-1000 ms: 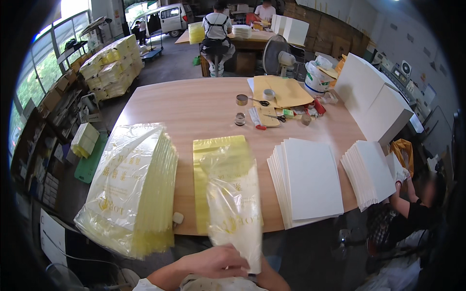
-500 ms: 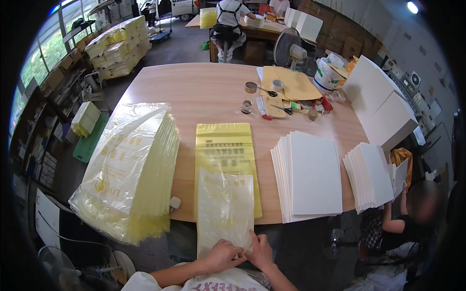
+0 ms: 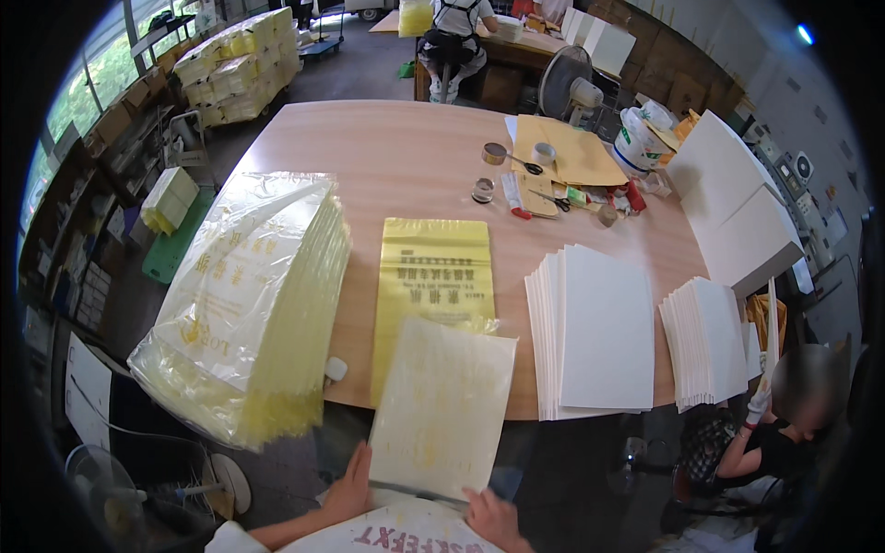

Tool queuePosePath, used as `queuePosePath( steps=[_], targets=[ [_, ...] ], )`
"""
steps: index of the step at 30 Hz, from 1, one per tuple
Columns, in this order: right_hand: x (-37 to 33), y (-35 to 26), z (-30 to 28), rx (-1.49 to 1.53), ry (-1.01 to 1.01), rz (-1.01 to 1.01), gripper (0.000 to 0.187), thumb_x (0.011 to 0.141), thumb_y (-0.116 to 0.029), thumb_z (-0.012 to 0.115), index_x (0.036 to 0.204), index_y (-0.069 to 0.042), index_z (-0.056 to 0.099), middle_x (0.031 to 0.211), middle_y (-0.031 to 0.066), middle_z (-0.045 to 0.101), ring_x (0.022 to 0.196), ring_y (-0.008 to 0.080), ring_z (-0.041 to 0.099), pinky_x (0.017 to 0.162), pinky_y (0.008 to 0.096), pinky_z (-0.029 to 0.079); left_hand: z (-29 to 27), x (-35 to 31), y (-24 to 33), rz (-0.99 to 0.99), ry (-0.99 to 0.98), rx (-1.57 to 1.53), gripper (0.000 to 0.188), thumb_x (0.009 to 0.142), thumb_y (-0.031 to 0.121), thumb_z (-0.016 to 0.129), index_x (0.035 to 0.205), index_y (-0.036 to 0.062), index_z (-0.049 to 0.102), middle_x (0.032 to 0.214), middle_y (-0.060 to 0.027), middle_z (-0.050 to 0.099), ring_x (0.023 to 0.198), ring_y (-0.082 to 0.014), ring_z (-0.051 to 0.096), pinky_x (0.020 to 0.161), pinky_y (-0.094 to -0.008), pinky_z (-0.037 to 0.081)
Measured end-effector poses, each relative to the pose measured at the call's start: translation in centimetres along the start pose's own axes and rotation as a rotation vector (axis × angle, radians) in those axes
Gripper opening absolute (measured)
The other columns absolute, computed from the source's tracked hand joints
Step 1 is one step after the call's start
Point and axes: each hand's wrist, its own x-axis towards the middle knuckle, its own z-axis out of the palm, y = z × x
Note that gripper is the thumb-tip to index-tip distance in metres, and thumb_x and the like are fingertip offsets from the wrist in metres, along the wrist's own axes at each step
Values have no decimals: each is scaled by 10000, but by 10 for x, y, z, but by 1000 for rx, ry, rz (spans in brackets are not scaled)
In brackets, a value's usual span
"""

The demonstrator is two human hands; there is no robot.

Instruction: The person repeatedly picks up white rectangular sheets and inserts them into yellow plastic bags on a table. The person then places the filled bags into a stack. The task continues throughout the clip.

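Note:
A pale, translucent yellow plastic bag (image 3: 444, 410) is held up over the near table edge. My left hand (image 3: 348, 488) grips its lower left corner and my right hand (image 3: 493, 516) grips its lower right corner. Behind it a brighter yellow printed bag (image 3: 433, 276) lies flat on the wooden table (image 3: 387, 157). To the left rests a thick stack of the same yellow bags (image 3: 249, 295) in clear wrap. To the right sits a stack of white sheets (image 3: 595, 327).
A second, smaller white stack (image 3: 710, 341) and large white boards (image 3: 737, 203) lie at the right. Tape rolls, scissors and brown envelopes (image 3: 562, 157) clutter the far side. A seated person (image 3: 784, 433) is at the lower right, another person (image 3: 452, 37) at a far table. A fan (image 3: 138, 488) stands at lower left.
The bag I hold has been pulled off the flat yellow bag toward me and lifted upright. Both hands moved apart to its lower corners.

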Motion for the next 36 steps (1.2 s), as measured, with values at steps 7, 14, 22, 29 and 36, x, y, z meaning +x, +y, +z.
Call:
queuePosePath(
  steps=[7,14,22,29,36],
  targets=[
    [-35,3,-11,917,117,708,391,939,-249,605,1272,-47,577,1105,161,652,840,291,666,729,394,541,-19,1,48,238,223,-303,636,713,-101,566,1330,32,495,1371,-179,471,1084,-379,598,763,-380,523],
    [112,37,60,2152,-187,908,540,1002,-367,555,1417,-48,423,1329,127,576,1202,267,581,962,422,509,-133,49,85,1006,888,17,125,768,43,610,706,117,689,768,-26,677,629,-206,618,564,-322,496],
    [350,-170,-9,1947,-538,234,395,962,-349,638,1186,-41,536,955,71,680,724,134,667,514,247,492,-232,-95,46,657,2009,401,108,934,103,470,964,43,555,1140,-165,617,1107,-330,544,998,-452,409],
    [377,-196,-13,1666,-531,31,362,990,-300,588,1136,29,549,895,129,681,686,169,681,556,283,532,-178,5,5,134,1007,379,426,912,192,590,1321,75,583,1420,-130,527,1368,-358,429,1165,-530,231],
    [240,-78,50,1544,-216,347,290,983,-149,584,1219,17,556,1079,127,690,895,185,693,693,272,536,-148,51,-13,92,1304,480,406,929,205,568,1312,71,583,1418,-127,527,1371,-366,421,1178,-556,185]
  ],
)
